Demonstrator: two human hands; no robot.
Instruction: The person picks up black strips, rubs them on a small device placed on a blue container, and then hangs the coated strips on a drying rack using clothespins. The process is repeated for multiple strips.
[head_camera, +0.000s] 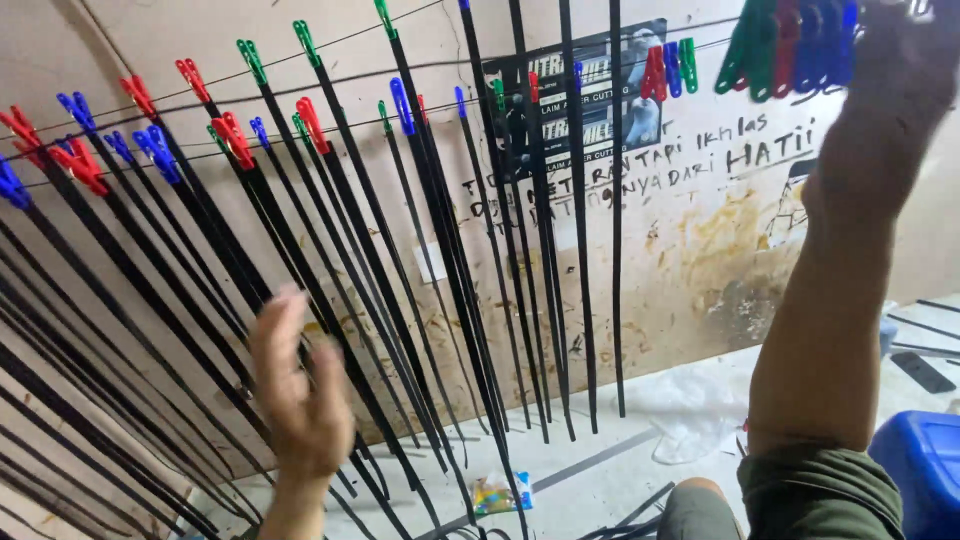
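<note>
Many long black strips hang down a stained wall, each clipped to thin wires by red, blue or green clothespins. My left hand is raised at the lower left, blurred, fingers apart and holding nothing, right beside the hanging strips. My right arm reaches up at the right edge. My right hand is blurred in the top right corner, next to a tight bunch of green, red and blue clothespins on the wire. Its grip is hidden by blur and the frame edge.
A blue plastic container stands at the lower right. On the pale floor lie a clear plastic bag, a small colourful packet and several loose black strips. A dark poster hangs on the wall behind the strips.
</note>
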